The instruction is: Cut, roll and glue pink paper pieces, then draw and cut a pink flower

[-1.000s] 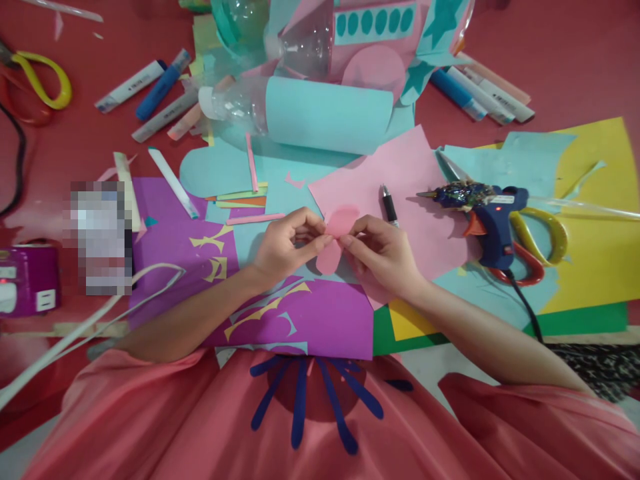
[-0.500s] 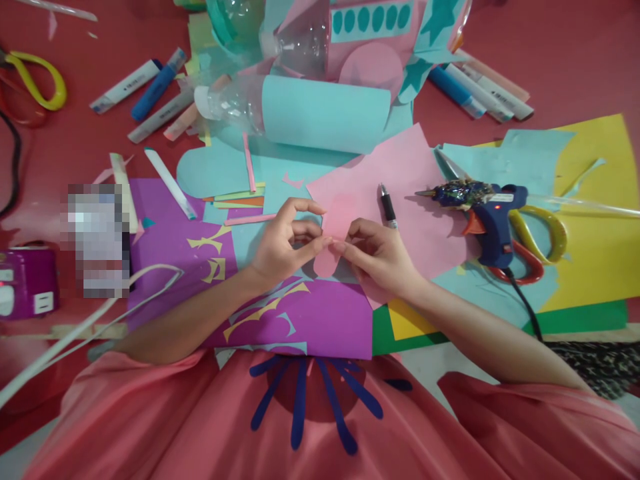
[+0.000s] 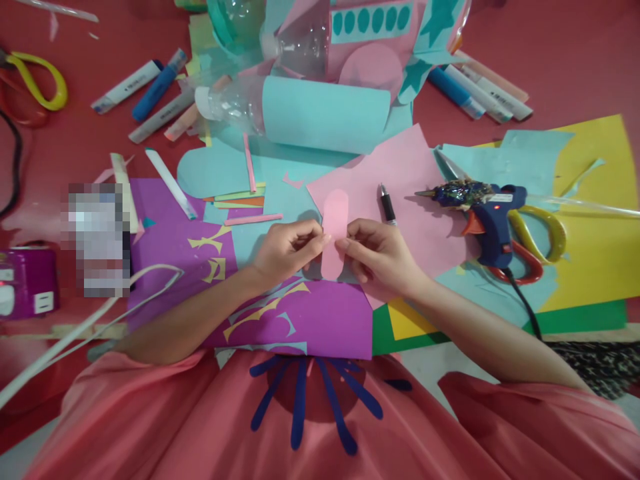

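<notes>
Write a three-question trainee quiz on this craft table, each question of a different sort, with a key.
1. True or false: the left hand and the right hand both pinch the pink paper oval.
2. What lies nearest the right hand? A) the pen B) the yellow-handled scissors C) the purple box
3. Fill in: the blue glue gun rests to the ____ of the pen in the picture.

Key: 1 true; 2 A; 3 right.
</notes>
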Motion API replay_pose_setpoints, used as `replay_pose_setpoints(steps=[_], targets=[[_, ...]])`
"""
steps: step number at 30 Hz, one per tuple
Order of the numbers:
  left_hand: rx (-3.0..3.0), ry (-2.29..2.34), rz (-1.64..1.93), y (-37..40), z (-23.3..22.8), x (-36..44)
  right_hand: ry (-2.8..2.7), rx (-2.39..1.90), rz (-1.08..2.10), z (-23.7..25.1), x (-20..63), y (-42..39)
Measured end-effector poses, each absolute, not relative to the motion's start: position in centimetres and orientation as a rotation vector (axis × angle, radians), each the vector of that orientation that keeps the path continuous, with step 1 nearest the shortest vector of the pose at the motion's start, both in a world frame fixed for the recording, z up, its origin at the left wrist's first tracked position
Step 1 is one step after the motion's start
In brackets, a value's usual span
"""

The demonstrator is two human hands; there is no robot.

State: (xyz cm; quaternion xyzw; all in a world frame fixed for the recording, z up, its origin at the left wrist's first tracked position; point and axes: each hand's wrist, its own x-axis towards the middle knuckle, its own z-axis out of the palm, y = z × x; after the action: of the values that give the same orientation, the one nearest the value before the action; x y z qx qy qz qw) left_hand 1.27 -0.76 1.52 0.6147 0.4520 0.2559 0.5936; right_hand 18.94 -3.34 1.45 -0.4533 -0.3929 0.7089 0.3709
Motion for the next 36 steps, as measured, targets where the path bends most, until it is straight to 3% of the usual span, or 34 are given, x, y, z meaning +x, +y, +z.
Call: replay_pose_setpoints(steps=[8,36], targets=[[1.324,1.054,0.641,-0.73,1.26,1.27,-1.042,-1.143,1.674,1.32,19.12,-3.39],[1.362,1.058,0.530,-0.78,0.92,1.33,-1.168,-1.212,1.634,1.43,18.96,-3.41]])
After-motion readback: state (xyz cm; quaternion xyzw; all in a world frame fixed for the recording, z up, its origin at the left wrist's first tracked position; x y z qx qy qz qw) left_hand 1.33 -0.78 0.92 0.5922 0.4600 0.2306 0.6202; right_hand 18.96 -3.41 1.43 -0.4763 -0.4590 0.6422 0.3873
